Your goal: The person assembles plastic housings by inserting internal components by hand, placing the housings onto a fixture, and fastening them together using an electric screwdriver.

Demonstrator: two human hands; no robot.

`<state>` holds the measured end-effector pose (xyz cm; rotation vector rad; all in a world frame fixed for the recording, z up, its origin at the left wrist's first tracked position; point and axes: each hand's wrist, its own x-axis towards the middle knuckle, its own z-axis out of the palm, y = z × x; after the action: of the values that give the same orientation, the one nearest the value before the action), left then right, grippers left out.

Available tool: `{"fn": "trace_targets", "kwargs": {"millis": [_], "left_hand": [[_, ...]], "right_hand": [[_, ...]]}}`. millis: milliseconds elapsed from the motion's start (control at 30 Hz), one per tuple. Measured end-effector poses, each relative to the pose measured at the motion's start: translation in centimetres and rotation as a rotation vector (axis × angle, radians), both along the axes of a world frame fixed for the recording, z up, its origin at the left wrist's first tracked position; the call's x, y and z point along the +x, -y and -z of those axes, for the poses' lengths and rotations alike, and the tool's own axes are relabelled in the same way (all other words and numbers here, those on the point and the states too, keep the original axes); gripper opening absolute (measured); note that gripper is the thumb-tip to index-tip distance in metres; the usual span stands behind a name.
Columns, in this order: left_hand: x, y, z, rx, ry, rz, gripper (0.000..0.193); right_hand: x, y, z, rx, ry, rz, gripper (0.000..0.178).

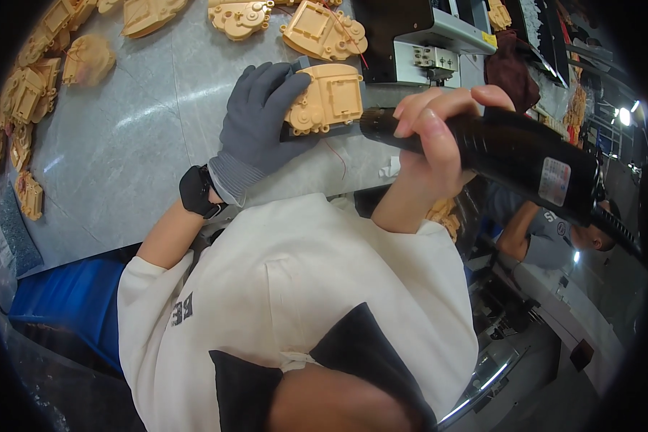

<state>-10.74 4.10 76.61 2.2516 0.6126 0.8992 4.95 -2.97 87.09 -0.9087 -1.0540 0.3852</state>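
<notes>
My left hand (258, 121), in a grey knitted glove, is closed on the left side of a tan plastic housing (333, 97) with a square recess and round bosses. Beneath the housing, the edge of a dark block (299, 134) shows. My bare right hand (435, 137) is wrapped round a thick black electric screwdriver (515, 155), its cord trailing off to the right. The tool's front end points left at the housing's lower right corner. Whether the bit touches a screw there is too small to tell.
More tan housings (324, 30) lie along the far edge, with others piled (32, 93) at the left of the grey table (137, 144). A metal-fronted machine (435, 57) stands far right. A blue bin (72, 295) sits below left. Another person (547, 230) is at right.
</notes>
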Motion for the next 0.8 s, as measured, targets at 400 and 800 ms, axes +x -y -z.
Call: {"fn": "trace_targets", "kwargs": {"millis": [400, 800], "left_hand": [[-0.2, 0.0, 0.0, -0.011, -0.011, 0.005, 0.076], [-0.2, 0.1, 0.1, 0.001, -0.052, -0.016, 0.076]], "right_hand": [[-0.8, 0.2, 0.4, -0.025, 0.116, 0.026, 0.051], [-1.4, -0.2, 0.4, -0.209, 0.226, 0.18, 0.049]]}}
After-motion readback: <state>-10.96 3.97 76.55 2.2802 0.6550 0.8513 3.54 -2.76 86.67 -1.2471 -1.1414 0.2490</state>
